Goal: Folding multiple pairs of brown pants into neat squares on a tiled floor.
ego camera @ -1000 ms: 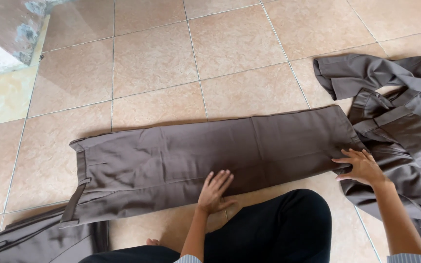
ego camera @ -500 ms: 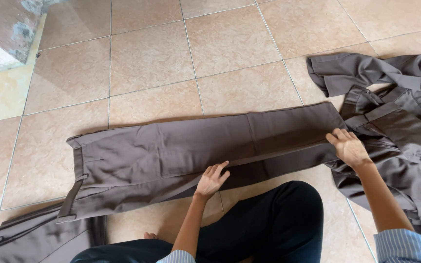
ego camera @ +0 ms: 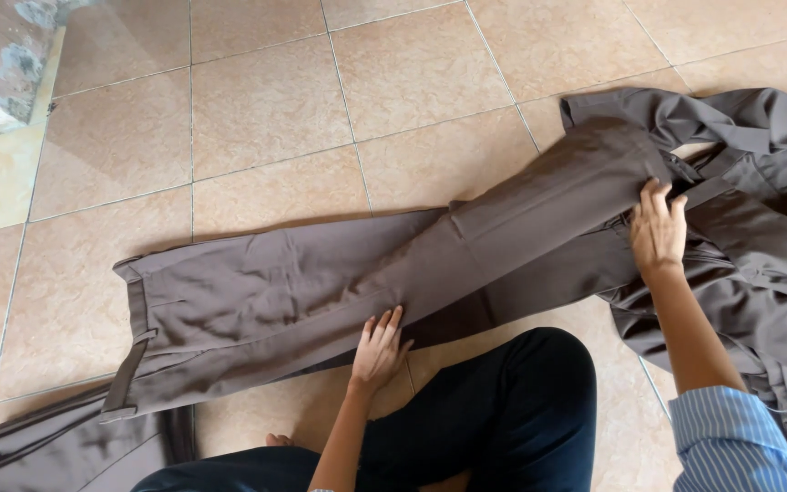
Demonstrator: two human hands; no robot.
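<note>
Our brown pants (ego camera: pixel 321 292) lie long across the floor (ego camera: pixel 257 109), left to right, just in front of our knees. Our left hand (ego camera: pixel 378 351) presses flat, fingers spread, on the near edge. Our right hand (ego camera: pixel 658 232) pinches the leg end, lifted over the pile (ego camera: pixel 758 228).

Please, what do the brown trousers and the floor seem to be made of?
The brown trousers look like a woven cloth with a matte finish, perhaps a cotton or polyester blend: they crease softly and drape where the right hand lifts the leg end. The floor looks like glazed ceramic tile: beige squares with grout lines and a faint sheen.
</note>
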